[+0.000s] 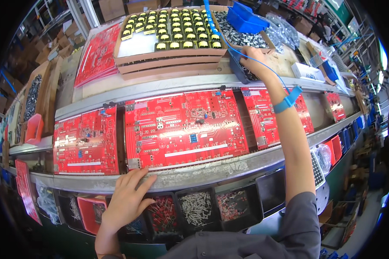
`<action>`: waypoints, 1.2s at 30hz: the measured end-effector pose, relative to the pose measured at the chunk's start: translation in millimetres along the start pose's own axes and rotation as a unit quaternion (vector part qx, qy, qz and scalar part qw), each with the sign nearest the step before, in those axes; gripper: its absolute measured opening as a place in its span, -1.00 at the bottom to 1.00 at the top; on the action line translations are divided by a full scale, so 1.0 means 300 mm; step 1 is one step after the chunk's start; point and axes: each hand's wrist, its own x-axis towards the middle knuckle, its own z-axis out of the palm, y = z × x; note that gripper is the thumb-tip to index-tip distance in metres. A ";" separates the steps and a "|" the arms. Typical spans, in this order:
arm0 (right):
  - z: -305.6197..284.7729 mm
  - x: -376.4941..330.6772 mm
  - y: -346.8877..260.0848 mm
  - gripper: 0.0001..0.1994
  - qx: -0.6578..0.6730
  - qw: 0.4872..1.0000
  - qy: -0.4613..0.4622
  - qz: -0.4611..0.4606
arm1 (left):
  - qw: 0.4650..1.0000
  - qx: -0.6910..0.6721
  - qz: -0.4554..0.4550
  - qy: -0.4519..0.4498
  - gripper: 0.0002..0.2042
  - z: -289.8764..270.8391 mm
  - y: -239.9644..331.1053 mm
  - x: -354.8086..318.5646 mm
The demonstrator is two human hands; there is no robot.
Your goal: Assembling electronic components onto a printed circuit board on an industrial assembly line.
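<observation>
My left hand (129,194) is open, its fingers spread over the near metal rail at the lower left corner of a large red circuit board (186,129). Its fingertips lie at the board's edge. My right arm stretches far forward, and my right hand (255,60) dips into a dark blue bin (242,71) of small dark parts. Those fingers are curled together, and the bin and hand hide what is between them. A blue wrist strap (287,100) with a coiled cord circles my right wrist. White strips, blue parts and small black components sit on the board.
More red boards (85,140) line the rails on both sides. Behind stands a cardboard tray (173,54) of yellow-topped black parts, beside a stack of red boards (98,56) and a blue bin (246,19). Black bins (196,209) of leaded components hang along the near edge.
</observation>
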 end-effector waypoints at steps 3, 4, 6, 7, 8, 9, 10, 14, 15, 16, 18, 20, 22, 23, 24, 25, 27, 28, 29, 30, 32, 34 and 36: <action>-0.030 -0.012 0.017 -0.78 0.079 0.995 0.055 0.004 | 1.000 0.000 0.000 0.002 -0.35 0.001 0.000 -0.001; -0.041 -0.018 0.022 -0.77 0.102 0.992 0.072 0.012 | 1.000 0.001 0.000 0.002 -0.35 0.001 0.000 0.000; -0.093 -0.022 0.010 -0.74 0.142 0.988 0.043 0.032 | 1.000 0.001 0.000 0.004 -0.35 0.002 0.000 -0.001; -0.117 -0.023 0.001 -0.74 0.190 0.981 0.024 0.035 | 1.000 0.001 0.000 0.005 -0.34 0.002 0.001 0.000; -0.139 -0.032 -0.016 -0.75 0.237 0.971 0.003 0.038 | 1.000 0.002 0.000 0.005 -0.35 0.002 0.002 0.000; -0.163 -0.045 -0.038 -0.75 0.284 0.958 -0.017 0.042 | 1.000 0.003 0.001 0.003 -0.36 0.000 0.002 0.001; -0.185 -0.064 -0.067 -0.77 0.299 0.954 -0.025 0.023 | 1.000 0.004 0.001 0.001 -0.36 0.000 0.002 0.003; -0.254 -0.130 -0.210 -0.81 0.220 0.973 -0.065 -0.038 | 1.000 0.007 -0.002 0.002 -0.36 0.000 0.000 -0.001; -0.244 -0.135 -0.211 -0.83 0.169 0.980 -0.068 -0.078 | 1.000 0.007 -0.001 0.002 -0.36 0.001 -0.001 0.000; -0.226 -0.140 -0.208 -0.84 0.118 0.983 -0.071 -0.119 | 1.000 0.008 -0.001 0.002 -0.36 0.001 -0.001 -0.001; -0.227 -0.160 -0.238 -0.87 0.075 0.986 -0.110 -0.103 | 1.000 0.005 0.001 0.002 -0.36 0.001 0.000 0.004; -0.210 -0.167 -0.226 -0.88 0.041 0.981 -0.087 -0.169 | 1.000 0.004 0.004 0.003 -0.36 -0.001 0.002 0.007; -0.175 -0.168 -0.187 -0.89 0.007 0.969 -0.054 -0.241 | 1.000 0.005 0.008 0.005 -0.36 -0.004 0.007 0.010; -0.170 -0.169 -0.196 -0.88 0.011 0.968 -0.048 -0.246 | 1.000 0.005 0.005 0.005 -0.36 -0.006 0.007 0.007; -0.167 -0.175 -0.208 -0.88 0.015 0.967 -0.042 -0.250 | 1.000 0.006 0.001 0.004 -0.36 -0.007 0.008 0.004; -0.163 -0.179 -0.219 -0.87 0.019 0.966 -0.036 -0.255 | 1.000 0.007 -0.002 0.004 -0.36 -0.010 0.009 0.001; -0.158 -0.189 -0.223 -0.90 -0.009 0.964 -0.028 -0.264 | 1.000 0.004 -0.002 0.002 -0.36 -0.005 0.005 0.005; -0.154 -0.193 -0.225 -0.91 -0.022 0.963 -0.024 -0.269 | 1.000 0.003 -0.003 0.001 -0.36 -0.003 0.003 0.006; -0.148 -0.200 -0.224 -0.93 -0.040 0.962 -0.021 -0.268 | 1.000 0.003 -0.002 0.001 -0.36 -0.003 0.003 0.006; -0.132 -0.209 -0.221 -0.94 -0.058 0.962 -0.017 -0.268 | 1.000 0.004 -0.002 0.001 -0.36 -0.003 0.004 0.006; -0.105 -0.219 -0.210 -0.95 -0.087 0.959 -0.013 -0.269 | 1.000 0.004 -0.002 0.001 -0.36 -0.003 0.004 0.006; -0.084 -0.225 -0.199 -0.94 -0.110 0.955 -0.012 -0.274 | 1.000 0.003 0.000 0.001 -0.36 -0.004 0.004 0.007; -0.066 -0.224 -0.190 -0.94 -0.126 0.953 -0.007 -0.277 | 1.000 0.005 -0.001 0.000 -0.36 -0.009 0.007 0.006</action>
